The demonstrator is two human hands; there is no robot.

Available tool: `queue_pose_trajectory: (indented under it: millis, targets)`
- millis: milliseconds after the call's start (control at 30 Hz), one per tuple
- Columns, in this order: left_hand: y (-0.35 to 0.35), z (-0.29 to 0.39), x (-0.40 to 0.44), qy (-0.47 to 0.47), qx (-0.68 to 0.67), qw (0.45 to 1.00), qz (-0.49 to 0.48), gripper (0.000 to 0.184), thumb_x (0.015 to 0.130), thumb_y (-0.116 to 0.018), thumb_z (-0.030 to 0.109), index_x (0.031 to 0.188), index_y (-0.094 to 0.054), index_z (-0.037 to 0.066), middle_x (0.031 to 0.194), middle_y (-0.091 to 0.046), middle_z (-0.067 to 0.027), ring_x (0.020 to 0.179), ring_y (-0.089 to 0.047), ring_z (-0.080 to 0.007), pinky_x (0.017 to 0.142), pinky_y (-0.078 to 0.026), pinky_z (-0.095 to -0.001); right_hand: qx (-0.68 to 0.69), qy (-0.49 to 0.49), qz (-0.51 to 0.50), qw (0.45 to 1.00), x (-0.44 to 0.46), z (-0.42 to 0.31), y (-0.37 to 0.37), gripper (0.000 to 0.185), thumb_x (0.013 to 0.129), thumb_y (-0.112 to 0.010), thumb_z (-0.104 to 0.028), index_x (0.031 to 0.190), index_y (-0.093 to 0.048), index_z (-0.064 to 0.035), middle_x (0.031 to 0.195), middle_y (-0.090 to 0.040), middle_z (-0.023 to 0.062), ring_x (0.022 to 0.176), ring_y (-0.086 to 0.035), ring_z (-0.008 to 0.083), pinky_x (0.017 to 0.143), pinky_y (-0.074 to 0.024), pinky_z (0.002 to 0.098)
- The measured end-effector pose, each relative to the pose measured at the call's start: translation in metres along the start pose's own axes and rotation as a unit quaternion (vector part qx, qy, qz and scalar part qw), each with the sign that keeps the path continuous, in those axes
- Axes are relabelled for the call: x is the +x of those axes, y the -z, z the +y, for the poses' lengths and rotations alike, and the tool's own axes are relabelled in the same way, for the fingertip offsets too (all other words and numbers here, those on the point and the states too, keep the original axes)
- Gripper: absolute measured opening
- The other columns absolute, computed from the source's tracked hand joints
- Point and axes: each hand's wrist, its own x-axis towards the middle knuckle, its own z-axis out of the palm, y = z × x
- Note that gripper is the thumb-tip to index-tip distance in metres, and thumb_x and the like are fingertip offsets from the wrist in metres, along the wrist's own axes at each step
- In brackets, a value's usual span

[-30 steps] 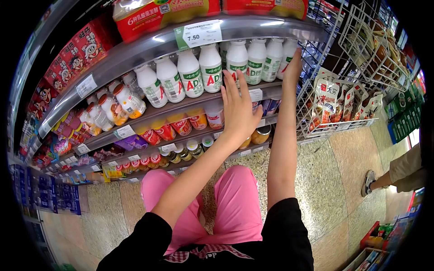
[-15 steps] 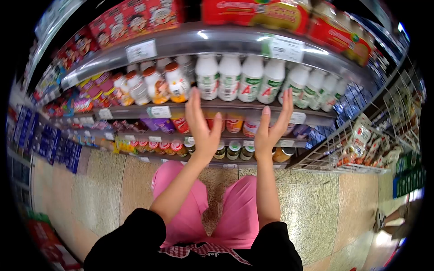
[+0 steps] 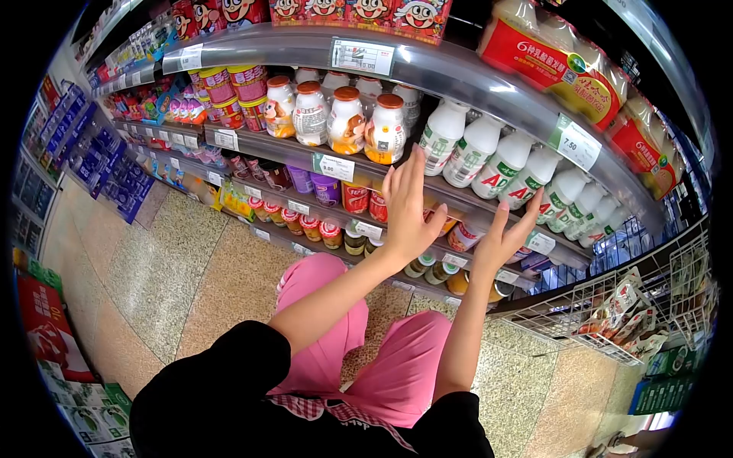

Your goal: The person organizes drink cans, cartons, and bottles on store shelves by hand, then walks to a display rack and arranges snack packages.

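White milk-drink bottles (image 3: 500, 169) with green and red lettering stand in a row along the shelf. In front of the row's left end is my left hand (image 3: 412, 217), fingers straight and thumb apart, its tips by the leftmost bottle (image 3: 441, 137). My right hand (image 3: 502, 243) is stretched out too, with its fingertips close to a bottle marked AD (image 3: 528, 177). Neither hand holds anything; whether the fingertips touch the bottles I cannot tell. Orange-capped bottles (image 3: 385, 130) stand left of the white ones.
Red multipacks (image 3: 553, 65) and red cartoon boxes (image 3: 324, 11) fill the shelf above. Cups (image 3: 355, 197) and jars (image 3: 330, 235) line the lower shelves. A wire basket (image 3: 550, 309) with packets juts out at right. Tiled floor (image 3: 221, 278) lies below; a person's foot shows at lower right.
My view has tilted and turned, so the shelf now slants down to the right and sits further right. Both hands remain open in front of the white bottles.
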Motion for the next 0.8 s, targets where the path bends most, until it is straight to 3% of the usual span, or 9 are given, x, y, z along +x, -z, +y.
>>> queue_pose_trajectory:
  millis: [300,433,467,600,633,700,800]
  targets:
    - [0.01,-0.003,0.0,-0.006,-0.03,0.999,-0.043,0.093,0.078,-0.066,0.018,0.154,-0.017,-0.002,0.158,-0.025,-0.0225,0.144,-0.026,-0.0344,0.117,-0.006,-0.0516,-0.028,0.022,0.032,0.999,-0.001,-0.006,-0.002,0.056,0.096,-0.056,-0.017,0.147,-0.039,-0.0006,0.148,-0.038,0.021,0.138,-0.036,0.035,0.114,-0.0259,0.0452]
    - [0.019,-0.001,-0.005,-0.029,-0.045,0.998,-0.017,0.088,0.078,-0.063,0.02,0.153,-0.021,-0.001,0.155,-0.031,-0.0213,0.141,-0.03,-0.038,0.118,-0.011,-0.0521,0.018,0.048,0.075,0.996,-0.014,-0.021,-0.004,0.049,0.096,-0.054,-0.013,0.141,-0.044,0.0027,0.147,-0.038,0.019,0.137,-0.037,0.0311,0.111,-0.032,0.045]
    - [0.023,0.0,-0.007,-0.039,-0.028,0.999,0.016,0.077,0.08,-0.061,0.02,0.149,-0.032,0.001,0.148,-0.041,-0.0181,0.137,-0.036,-0.0365,0.114,-0.02,-0.0497,0.057,0.068,0.068,0.994,-0.023,-0.023,-0.007,0.047,0.095,-0.054,-0.011,0.139,-0.045,0.0036,0.146,-0.04,0.0194,0.135,-0.039,0.0313,0.111,-0.0328,0.0451]
    - [0.058,0.002,-0.002,-0.058,0.048,0.99,0.12,0.055,0.084,-0.059,0.018,0.136,-0.05,0.002,0.134,-0.053,-0.0125,0.123,-0.046,-0.0302,0.102,-0.029,-0.0437,0.138,0.127,-0.045,0.981,-0.053,-0.055,-0.027,0.038,0.091,-0.055,-0.006,0.128,-0.054,0.0046,0.129,-0.057,0.0211,0.121,-0.054,0.032,0.107,-0.0373,0.0434]
    - [0.066,-0.006,0.002,-0.048,0.059,0.984,0.163,0.052,0.085,-0.058,0.018,0.134,-0.051,0.002,0.133,-0.054,-0.0135,0.124,-0.046,-0.0307,0.104,-0.027,-0.0447,0.161,0.074,-0.08,0.981,-0.057,-0.069,-0.036,0.037,0.091,-0.056,-0.006,0.127,-0.056,0.0037,0.13,-0.058,0.0214,0.121,-0.054,0.0329,0.107,-0.0374,0.0429]
    - [0.087,-0.028,0.009,-0.006,0.093,0.97,0.224,0.052,0.084,-0.06,0.011,0.134,-0.047,-0.001,0.136,-0.049,-0.0142,0.128,-0.042,-0.0309,0.109,-0.026,-0.0437,0.144,0.072,-0.139,0.977,-0.053,-0.082,-0.05,0.04,0.091,-0.059,-0.009,0.129,-0.055,0.0027,0.135,-0.055,0.0208,0.125,-0.052,0.0332,0.108,-0.0363,0.0426]
    - [0.12,-0.07,0.026,0.063,0.155,0.938,0.305,0.055,0.087,-0.061,0.015,0.137,-0.044,0.001,0.139,-0.048,-0.0153,0.131,-0.04,-0.0321,0.112,-0.023,-0.0456,0.162,0.054,-0.183,0.968,-0.046,-0.085,-0.078,0.048,0.092,-0.059,-0.011,0.137,-0.049,0.002,0.142,-0.049,0.0214,0.133,-0.046,0.0349,0.112,-0.0317,0.0428]
